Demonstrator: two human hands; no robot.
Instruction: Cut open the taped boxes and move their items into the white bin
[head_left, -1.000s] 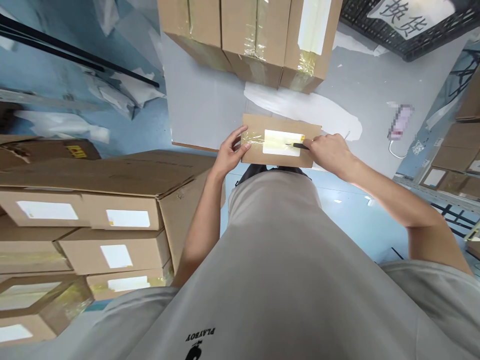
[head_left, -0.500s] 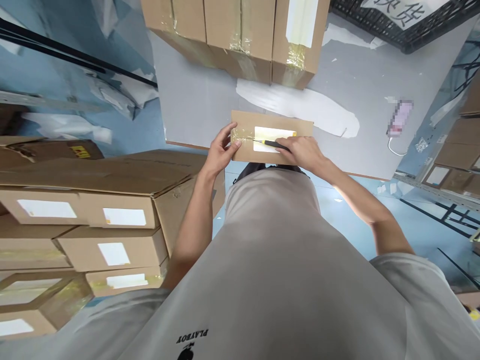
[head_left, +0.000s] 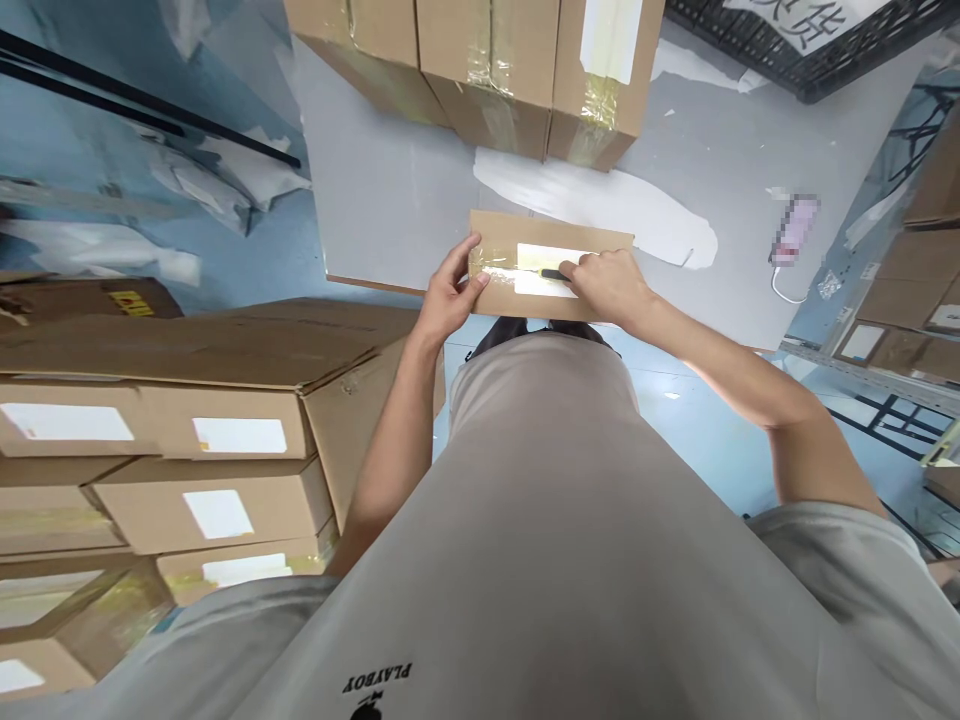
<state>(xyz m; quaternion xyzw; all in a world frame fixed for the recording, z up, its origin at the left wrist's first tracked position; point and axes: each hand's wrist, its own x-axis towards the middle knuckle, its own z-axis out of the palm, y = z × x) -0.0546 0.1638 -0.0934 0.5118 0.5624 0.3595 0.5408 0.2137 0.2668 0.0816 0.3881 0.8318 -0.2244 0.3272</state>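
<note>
One box (head_left: 540, 306) at table edge (head_left: 375, 285): left hand (head_left: 450, 295) gripping end, right hand (head_left: 611, 284) clutching cutter (head_left: 553, 274); table stretching rightward.

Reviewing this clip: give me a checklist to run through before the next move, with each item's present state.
1. Left hand holding the end of the small box: ok.
2. Right hand gripping the black-handled tool: ok.
3. Tool pointing away from the left hand: not ok, it points toward it.
4. Clear tape on the small box cut through: cannot tell.
5. Larger taped boxes apart from the small box: ok.
</note>
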